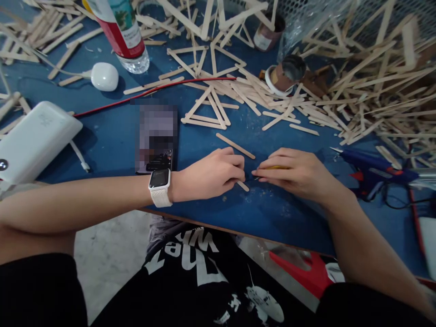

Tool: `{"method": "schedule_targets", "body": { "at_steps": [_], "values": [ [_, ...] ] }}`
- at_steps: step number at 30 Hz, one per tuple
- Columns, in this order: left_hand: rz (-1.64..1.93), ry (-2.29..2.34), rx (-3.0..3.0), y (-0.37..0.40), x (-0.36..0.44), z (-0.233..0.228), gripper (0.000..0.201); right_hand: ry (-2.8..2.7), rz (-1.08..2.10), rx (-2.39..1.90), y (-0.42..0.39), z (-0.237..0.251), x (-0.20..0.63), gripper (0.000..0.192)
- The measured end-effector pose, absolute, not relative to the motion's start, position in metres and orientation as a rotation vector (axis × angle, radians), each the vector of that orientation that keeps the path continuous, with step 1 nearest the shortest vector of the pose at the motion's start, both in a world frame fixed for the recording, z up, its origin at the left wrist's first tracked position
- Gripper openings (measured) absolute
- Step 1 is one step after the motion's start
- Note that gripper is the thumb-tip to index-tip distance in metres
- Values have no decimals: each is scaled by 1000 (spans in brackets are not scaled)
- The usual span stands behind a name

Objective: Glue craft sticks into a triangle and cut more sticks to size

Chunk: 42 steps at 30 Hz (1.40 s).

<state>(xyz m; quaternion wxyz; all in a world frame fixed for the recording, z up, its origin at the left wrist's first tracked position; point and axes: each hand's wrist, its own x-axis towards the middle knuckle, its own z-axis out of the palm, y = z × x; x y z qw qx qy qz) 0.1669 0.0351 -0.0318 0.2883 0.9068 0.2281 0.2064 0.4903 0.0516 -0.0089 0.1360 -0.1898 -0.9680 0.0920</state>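
- A flat wooden craft stick (242, 185) lies on the blue table (112, 145), pinched under the left hand (211, 175).
- The right hand (296, 173), fingertips almost touching the left, is closed on something yellowish.
- Beyond the hands: finished stick triangles (207, 111); loose sticks (357, 91) remain.
- Right of the right hand: blue glue gun (371, 170).

A single head-worn camera looks forward and steeply down, close over the blue tabletop (112, 141), whose near edge crosses the lower frame; the wearer's lap fills the bottom.
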Motion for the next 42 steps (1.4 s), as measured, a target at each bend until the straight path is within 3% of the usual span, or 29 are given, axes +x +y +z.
{"method": "schedule_targets", "body": {
  "at_steps": [14, 42],
  "values": [
    [629, 619, 2318, 36, 165, -34, 31, -2769, 343, -656, 43, -15, 489, 19],
    [550, 639, 2302, 39, 166, -28, 31, -2803, 185, -692, 33, -17, 487, 22]
  ]
}}
